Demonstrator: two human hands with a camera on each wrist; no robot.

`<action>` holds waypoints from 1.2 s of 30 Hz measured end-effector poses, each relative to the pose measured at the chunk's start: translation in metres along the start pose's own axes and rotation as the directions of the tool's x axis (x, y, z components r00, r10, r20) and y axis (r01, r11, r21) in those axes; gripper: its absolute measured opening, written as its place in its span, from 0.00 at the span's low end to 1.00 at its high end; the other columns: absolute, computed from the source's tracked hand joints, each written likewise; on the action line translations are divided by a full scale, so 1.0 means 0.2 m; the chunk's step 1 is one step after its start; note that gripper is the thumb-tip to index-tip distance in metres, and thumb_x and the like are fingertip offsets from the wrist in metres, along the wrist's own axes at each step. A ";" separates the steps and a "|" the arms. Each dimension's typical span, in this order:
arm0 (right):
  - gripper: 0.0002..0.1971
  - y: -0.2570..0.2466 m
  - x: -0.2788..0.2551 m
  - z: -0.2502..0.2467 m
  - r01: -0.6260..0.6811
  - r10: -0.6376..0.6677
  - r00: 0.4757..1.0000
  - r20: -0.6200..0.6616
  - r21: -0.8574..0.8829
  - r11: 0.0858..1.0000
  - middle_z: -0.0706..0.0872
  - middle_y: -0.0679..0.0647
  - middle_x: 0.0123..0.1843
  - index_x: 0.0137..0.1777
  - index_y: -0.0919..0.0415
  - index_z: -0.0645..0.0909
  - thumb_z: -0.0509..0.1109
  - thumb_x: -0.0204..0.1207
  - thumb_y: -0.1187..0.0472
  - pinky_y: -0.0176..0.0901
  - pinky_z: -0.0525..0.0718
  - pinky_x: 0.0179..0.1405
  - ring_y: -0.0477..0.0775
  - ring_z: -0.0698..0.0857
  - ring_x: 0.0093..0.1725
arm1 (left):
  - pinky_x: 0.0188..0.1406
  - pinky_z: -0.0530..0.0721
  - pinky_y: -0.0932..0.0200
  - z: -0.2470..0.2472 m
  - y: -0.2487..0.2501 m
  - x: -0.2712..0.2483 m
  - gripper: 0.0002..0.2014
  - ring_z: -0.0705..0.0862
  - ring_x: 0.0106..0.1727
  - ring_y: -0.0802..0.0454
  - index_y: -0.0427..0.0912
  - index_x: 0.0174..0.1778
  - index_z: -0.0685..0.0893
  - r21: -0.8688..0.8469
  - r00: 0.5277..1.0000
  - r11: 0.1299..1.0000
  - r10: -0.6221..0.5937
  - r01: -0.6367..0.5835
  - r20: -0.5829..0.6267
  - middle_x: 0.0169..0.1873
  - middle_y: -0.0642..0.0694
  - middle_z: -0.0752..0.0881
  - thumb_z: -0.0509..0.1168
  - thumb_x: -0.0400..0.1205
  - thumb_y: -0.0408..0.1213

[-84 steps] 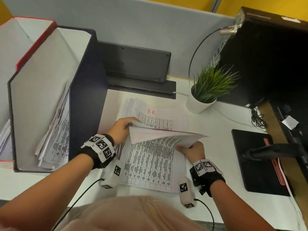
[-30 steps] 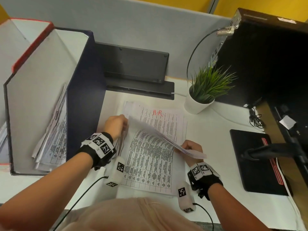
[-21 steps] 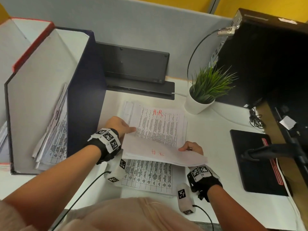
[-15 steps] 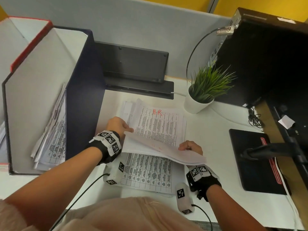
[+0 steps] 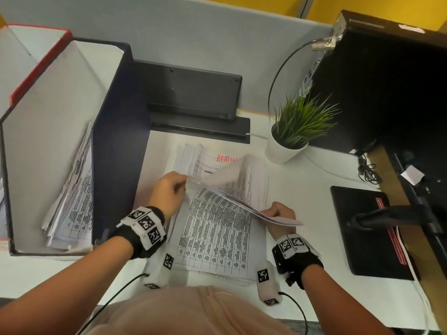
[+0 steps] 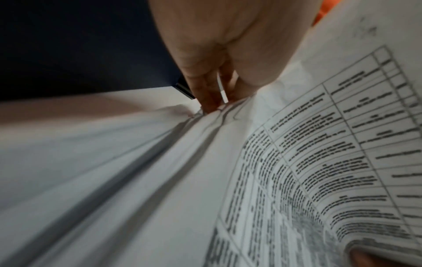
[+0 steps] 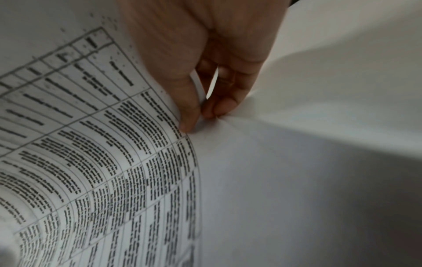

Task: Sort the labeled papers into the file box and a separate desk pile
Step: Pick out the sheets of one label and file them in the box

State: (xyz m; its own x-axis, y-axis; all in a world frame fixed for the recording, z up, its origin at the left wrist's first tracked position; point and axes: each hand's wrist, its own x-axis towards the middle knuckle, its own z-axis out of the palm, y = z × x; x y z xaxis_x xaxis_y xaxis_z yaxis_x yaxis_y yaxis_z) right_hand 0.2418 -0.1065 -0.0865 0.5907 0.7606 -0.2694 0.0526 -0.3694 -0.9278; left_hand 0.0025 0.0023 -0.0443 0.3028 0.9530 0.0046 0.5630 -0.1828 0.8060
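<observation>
A pile of printed papers [image 5: 217,240] lies on the white desk in front of me, its top sheet a printed table. Both hands hold a few lifted sheets [image 5: 242,182] slanting over the pile. My left hand [image 5: 182,186] pinches their left edge; in the left wrist view its fingers [image 6: 210,97] meet the paper edges. My right hand [image 5: 268,212] pinches their near right corner between thumb and finger [image 7: 189,115]. Beyond the raised sheets lies a page labelled ADMIN [image 5: 226,158] in red. The dark blue file box [image 5: 116,141] stands to the left, with leaning papers [image 5: 75,197] inside.
A potted plant [image 5: 292,131] stands at the back right of the papers. A black keyboard [image 5: 191,93] leans on the partition behind them. To the right are a black pad [image 5: 362,228], a monitor arm [image 5: 387,213] and a dark computer case [image 5: 387,81]. A red-edged box [image 5: 36,59] sits beyond the file box.
The page marked HR that topped the far papers has been lifted with the held sheets, baring the ADMIN page. My left hand went back to the sheets' left edge.
</observation>
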 end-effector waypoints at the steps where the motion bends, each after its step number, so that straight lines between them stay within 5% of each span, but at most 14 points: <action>1: 0.24 0.00 0.00 0.00 0.021 -0.021 1.000 -0.007 -0.038 0.999 0.73 0.48 0.20 0.20 0.60 0.65 0.74 0.63 0.82 0.21 0.68 0.16 0.40 0.74 0.20 | 0.46 0.81 0.56 0.00 -0.01 -0.01 0.14 0.81 0.42 0.50 0.37 0.44 0.86 -0.036 1.000 0.999 -0.008 0.008 0.014 0.41 0.43 0.83 0.57 0.79 0.18; 5: 0.26 -0.01 0.00 0.00 0.039 -0.040 0.999 -0.001 -0.097 0.994 0.67 0.48 0.22 0.22 0.58 0.62 0.78 0.61 0.78 0.21 0.63 0.14 0.44 0.64 0.23 | 0.29 0.77 0.69 -0.01 -0.03 0.00 0.13 0.78 0.31 0.53 0.33 0.49 0.85 -0.164 0.986 0.978 -0.106 0.126 0.125 0.43 0.35 0.86 0.54 0.81 0.21; 9: 0.22 0.01 0.00 -0.02 -0.061 0.068 0.997 0.026 -0.214 0.975 0.72 0.44 0.27 0.27 0.51 0.68 0.81 0.64 0.65 0.24 0.68 0.23 0.41 0.69 0.27 | 0.59 0.81 0.49 0.00 -0.01 0.04 0.11 0.83 0.54 0.42 0.35 0.55 0.80 -0.386 0.936 0.861 -0.245 0.331 0.254 0.53 0.36 0.85 0.56 0.81 0.24; 12: 0.21 0.03 0.00 -0.02 -0.150 0.154 0.988 0.007 -0.183 0.971 0.74 0.40 0.31 0.31 0.45 0.69 0.82 0.63 0.60 0.27 0.71 0.31 0.36 0.72 0.30 | 0.64 0.80 0.49 -0.01 0.00 0.08 0.18 0.82 0.61 0.45 0.39 0.68 0.75 -0.390 0.889 0.809 -0.329 0.440 0.319 0.61 0.39 0.83 0.61 0.81 0.29; 14: 0.21 0.02 0.00 -0.01 -0.101 0.101 0.995 -0.014 -0.161 0.982 0.75 0.41 0.26 0.27 0.50 0.69 0.79 0.65 0.68 0.29 0.73 0.27 0.34 0.75 0.25 | 0.65 0.79 0.49 -0.01 0.00 0.11 0.21 0.81 0.63 0.45 0.39 0.71 0.74 -0.263 0.881 0.863 -0.339 0.431 0.330 0.62 0.40 0.82 0.64 0.81 0.30; 17: 0.22 0.03 0.01 -0.01 -0.071 0.071 0.997 0.003 -0.012 0.997 0.77 0.46 0.16 0.21 0.62 0.67 0.65 0.66 0.85 0.37 0.75 0.28 0.40 0.79 0.19 | 0.57 0.82 0.52 -0.01 0.02 0.11 0.20 0.84 0.57 0.45 0.37 0.66 0.78 -0.227 0.903 0.896 -0.311 0.383 0.294 0.57 0.39 0.85 0.66 0.77 0.23; 20: 0.23 0.01 -0.01 0.00 -0.061 0.058 0.998 -0.025 -0.128 0.990 0.74 0.45 0.20 0.23 0.58 0.67 0.77 0.62 0.77 0.28 0.74 0.23 0.43 0.72 0.23 | 0.43 0.82 0.62 -0.01 0.02 0.11 0.13 0.84 0.45 0.50 0.37 0.53 0.85 -0.206 0.917 0.917 -0.276 0.341 0.287 0.45 0.43 0.87 0.63 0.78 0.20; 23: 0.15 0.00 -0.03 0.00 -0.086 0.080 0.996 -0.041 -0.169 0.982 0.84 0.51 0.38 0.43 0.62 0.81 0.83 0.59 0.68 0.40 0.81 0.46 0.50 0.81 0.38 | 0.34 0.75 0.61 -0.03 0.01 0.10 0.11 0.77 0.33 0.50 0.36 0.32 0.79 -0.189 0.911 0.907 -0.324 0.376 0.254 0.30 0.43 0.80 0.58 0.79 0.22; 25: 0.26 0.00 -0.02 0.01 -0.084 0.080 0.995 -0.058 -0.069 0.994 0.87 0.58 0.52 0.56 0.70 0.81 0.83 0.56 0.72 0.46 0.82 0.56 0.53 0.85 0.51 | 0.40 0.78 0.62 -0.04 0.01 0.09 0.13 0.80 0.36 0.53 0.37 0.34 0.81 -0.196 0.913 0.914 -0.296 0.356 0.281 0.32 0.45 0.82 0.57 0.79 0.20; 28: 0.32 -0.03 -0.02 0.01 -0.029 0.029 1.000 -0.011 -0.042 0.999 0.86 0.58 0.54 0.61 0.69 0.76 0.84 0.56 0.72 0.47 0.85 0.57 0.54 0.85 0.53 | 0.44 0.82 0.67 -0.05 0.01 0.08 0.11 0.83 0.42 0.51 0.33 0.38 0.84 -0.202 0.918 0.939 -0.198 0.279 0.345 0.37 0.45 0.84 0.59 0.76 0.16; 30: 0.22 -0.06 0.00 0.02 0.010 -0.006 0.999 0.054 -0.072 0.997 0.85 0.52 0.48 0.54 0.63 0.77 0.82 0.62 0.68 0.32 0.84 0.43 0.48 0.84 0.45 | 0.49 0.83 0.60 -0.05 0.01 0.08 0.08 0.83 0.45 0.48 0.28 0.43 0.85 -0.212 0.912 0.936 -0.191 0.280 0.363 0.40 0.41 0.85 0.61 0.75 0.16; 32: 0.11 -0.09 0.01 0.02 0.050 -0.038 0.997 0.060 -0.202 0.978 0.82 0.52 0.39 0.41 0.60 0.77 0.78 0.69 0.58 0.29 0.78 0.33 0.52 0.80 0.38 | 0.47 0.81 0.57 -0.05 0.00 0.09 0.08 0.82 0.44 0.49 0.32 0.42 0.84 -0.234 0.901 0.915 -0.229 0.329 0.369 0.40 0.42 0.85 0.61 0.77 0.21; 35: 0.10 -0.13 0.02 0.02 0.094 -0.098 0.995 -0.014 -0.187 0.978 0.84 0.57 0.46 0.40 0.58 0.81 0.73 0.73 0.52 0.39 0.82 0.42 0.54 0.83 0.44 | 0.46 0.82 0.55 -0.04 0.05 0.10 0.11 0.83 0.42 0.52 0.37 0.47 0.85 -0.437 0.895 0.796 -0.281 0.418 0.345 0.39 0.50 0.81 0.57 0.83 0.36; 36: 0.07 -0.15 0.02 0.02 0.100 -0.103 0.994 -0.030 -0.089 0.991 0.86 0.53 0.50 0.47 0.55 0.82 0.71 0.75 0.53 0.34 0.81 0.43 0.49 0.84 0.46 | 0.44 0.85 0.58 -0.05 0.07 0.10 0.15 0.86 0.41 0.55 0.43 0.49 0.86 -0.531 0.889 0.725 -0.264 0.439 0.375 0.47 0.40 0.89 0.55 0.85 0.44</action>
State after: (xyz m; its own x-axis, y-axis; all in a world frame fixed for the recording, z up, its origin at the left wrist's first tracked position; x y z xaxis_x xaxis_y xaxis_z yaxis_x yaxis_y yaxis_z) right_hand 0.2392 -0.0894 -0.0602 0.6059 0.7784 -0.1646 0.1826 -0.3374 -0.9235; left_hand 0.0090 0.0210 -0.0278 0.4089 0.8046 -0.4306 0.1326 0.4144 0.9004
